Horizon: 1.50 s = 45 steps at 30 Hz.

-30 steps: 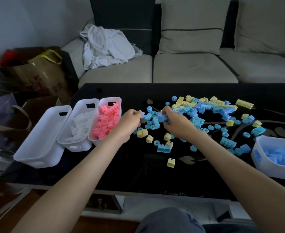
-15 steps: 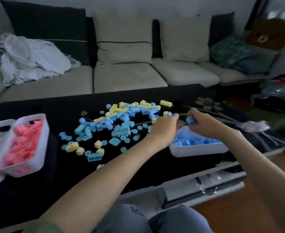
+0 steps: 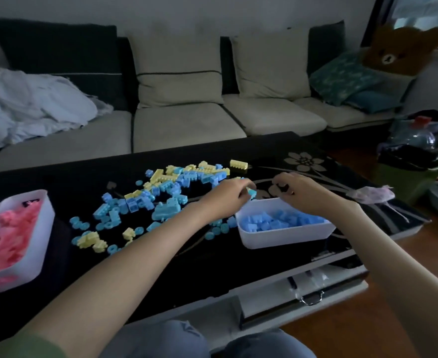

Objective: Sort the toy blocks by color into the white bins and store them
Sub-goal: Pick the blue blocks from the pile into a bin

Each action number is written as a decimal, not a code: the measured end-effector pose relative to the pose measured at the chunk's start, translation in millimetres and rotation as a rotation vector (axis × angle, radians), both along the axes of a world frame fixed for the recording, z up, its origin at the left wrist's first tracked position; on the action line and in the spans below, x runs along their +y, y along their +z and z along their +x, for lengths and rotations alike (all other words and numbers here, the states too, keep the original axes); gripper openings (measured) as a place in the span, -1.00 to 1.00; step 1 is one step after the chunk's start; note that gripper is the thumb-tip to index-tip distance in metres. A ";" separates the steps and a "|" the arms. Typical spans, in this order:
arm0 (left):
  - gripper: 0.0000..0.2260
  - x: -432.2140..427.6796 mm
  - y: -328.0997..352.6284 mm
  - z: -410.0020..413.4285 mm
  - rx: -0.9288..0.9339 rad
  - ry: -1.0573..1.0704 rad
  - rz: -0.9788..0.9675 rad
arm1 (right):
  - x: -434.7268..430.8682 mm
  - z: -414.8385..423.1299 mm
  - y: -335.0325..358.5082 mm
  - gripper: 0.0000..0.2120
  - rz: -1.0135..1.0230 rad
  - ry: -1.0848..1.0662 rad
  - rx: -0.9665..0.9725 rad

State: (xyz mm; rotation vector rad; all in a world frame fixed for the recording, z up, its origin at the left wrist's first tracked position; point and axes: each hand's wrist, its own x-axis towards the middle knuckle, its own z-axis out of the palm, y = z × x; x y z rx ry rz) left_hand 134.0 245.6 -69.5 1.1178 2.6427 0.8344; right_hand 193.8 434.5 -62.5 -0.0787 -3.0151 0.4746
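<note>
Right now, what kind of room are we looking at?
Probably a home living room: a cushioned sofa stands behind a low black coffee table, with a brown bear plush nearby.
</note>
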 end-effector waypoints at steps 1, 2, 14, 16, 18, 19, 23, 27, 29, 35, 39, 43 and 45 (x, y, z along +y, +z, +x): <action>-0.71 -12.2 -1.1 -4.6 0.017 0.073 0.028 | -10.5 -8.4 -0.2 -0.70 -0.025 0.020 0.028; -0.69 -28.2 -4.0 -9.9 0.031 0.158 0.039 | -25.0 -18.3 -1.5 -0.72 -0.049 0.060 0.055; -0.60 -231.4 -34.8 -84.2 0.103 0.823 -0.094 | -198.9 -121.7 -35.8 -0.74 -0.127 0.490 -0.158; -0.57 -255.0 -35.2 -100.0 0.053 0.862 -0.152 | -219.3 -136.5 -44.6 -0.64 -0.150 0.494 -0.174; -0.55 -260.1 -39.9 -109.1 -0.004 0.828 -0.212 | -232.9 -146.1 -52.3 -0.60 -0.129 0.474 -0.169; -0.55 -259.2 -43.4 -113.7 -0.019 0.800 -0.242 | -239.6 -151.2 -56.1 -0.58 -0.116 0.468 -0.167; -0.55 -254.4 -53.3 -133.3 -0.045 0.720 -0.452 | -260.3 -163.9 -70.3 -0.52 -0.003 0.527 -0.140; -0.75 -256.3 -62.4 -144.1 -0.150 0.679 -0.413 | -267.4 -172.5 -80.6 -0.66 0.057 0.536 -0.136; -0.82 -258.0 -63.6 -143.7 -0.130 0.669 -0.385 | -267.7 -175.2 -80.1 -0.75 0.069 0.545 -0.143; -0.70 -265.9 -56.5 -133.7 -0.112 0.677 -0.297 | -262.0 -172.4 -73.6 -0.60 -0.051 0.565 -0.209; -0.56 -268.4 -51.3 -128.2 -0.151 0.691 -0.311 | -261.9 -169.0 -67.6 -0.58 -0.115 0.542 -0.205; -0.63 -269.7 -45.7 -130.0 -0.104 0.702 -0.223 | -274.0 -169.6 -66.8 -0.76 -0.088 0.537 -0.079; -0.71 -264.2 -38.8 -130.0 -0.038 0.694 -0.122 | -280.8 -169.8 -68.7 -0.78 -0.035 0.539 -0.018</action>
